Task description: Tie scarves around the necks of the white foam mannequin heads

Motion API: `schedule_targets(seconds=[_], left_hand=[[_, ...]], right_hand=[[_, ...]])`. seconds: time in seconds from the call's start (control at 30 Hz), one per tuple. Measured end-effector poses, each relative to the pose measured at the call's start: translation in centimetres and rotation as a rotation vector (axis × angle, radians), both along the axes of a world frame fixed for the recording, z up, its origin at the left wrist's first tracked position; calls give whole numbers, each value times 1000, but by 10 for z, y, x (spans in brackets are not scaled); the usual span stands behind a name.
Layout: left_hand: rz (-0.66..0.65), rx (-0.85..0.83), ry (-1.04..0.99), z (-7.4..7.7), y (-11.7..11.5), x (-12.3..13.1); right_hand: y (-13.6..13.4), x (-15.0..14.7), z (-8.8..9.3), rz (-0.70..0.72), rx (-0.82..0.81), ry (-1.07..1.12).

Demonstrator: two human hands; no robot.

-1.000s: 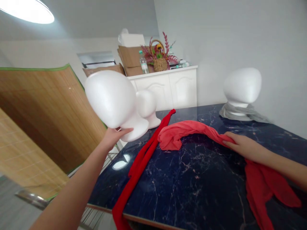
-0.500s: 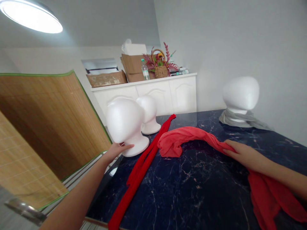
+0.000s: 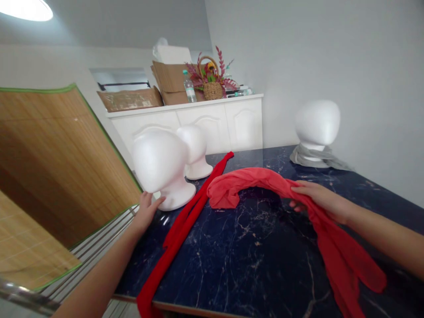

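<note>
Right hand [image 3: 314, 197]: thumb over, fingers under, pinching the coral scarf [image 3: 256, 176] partway along. The scarf arches left from our grip to a bunched end on the table; its loose tails drop toward the near right and run out of view.

Handling: looks light, limp, thin-woven. Won't break; likely to snag or twist, and a loose pinch could let it slide. We'd grip the gathered, rope-like stretch; the bunched end would probably unroll if lifted.

Left hand [image 3: 146, 212]: thumb and fingers spread, beside the base of the near mannequin head [image 3: 160, 161]. Nothing visibly gripped; contact with the base, can't tell. That head reads as foam: light, stiff, dentable, a bit slick. Neck is the best hold, we think.

Further out: red scarf [image 3: 185, 232] lying between near head and coral scarf, one end over the near table edge. Second mannequin head [image 3: 195, 143] just behind the first. Third mannequin head [image 3: 318, 121] far right, grey cloth [image 3: 301, 155] around its neck.

Table [image 3: 258, 260]: glossy, dark blue, marble-patterned; we'd expect cloth to slide easily.

Room: white cabinet [image 3: 243, 126] behind, carrying cardboard boxes, a bottle [image 3: 190, 89] and a wicker flower basket [image 3: 213, 91]. Green-edged bamboo mat [image 3: 96, 176] at left, over metal bars.
</note>
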State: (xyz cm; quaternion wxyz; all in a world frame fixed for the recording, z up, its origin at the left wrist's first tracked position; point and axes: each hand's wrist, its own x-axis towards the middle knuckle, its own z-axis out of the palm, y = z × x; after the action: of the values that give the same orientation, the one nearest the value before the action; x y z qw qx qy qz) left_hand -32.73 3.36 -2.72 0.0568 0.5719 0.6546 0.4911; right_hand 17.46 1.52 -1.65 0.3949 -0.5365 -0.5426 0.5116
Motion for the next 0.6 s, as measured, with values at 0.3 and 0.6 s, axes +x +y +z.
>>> schedule_targets(seconds=[0.3, 0.6], left_hand=[[-301, 21, 3, 28, -86, 118], [-944, -489, -301, 14, -105, 219]], right_hand=[[-50, -55, 40, 155, -204, 660], [-77, -112, 15, 47, -353, 681]])
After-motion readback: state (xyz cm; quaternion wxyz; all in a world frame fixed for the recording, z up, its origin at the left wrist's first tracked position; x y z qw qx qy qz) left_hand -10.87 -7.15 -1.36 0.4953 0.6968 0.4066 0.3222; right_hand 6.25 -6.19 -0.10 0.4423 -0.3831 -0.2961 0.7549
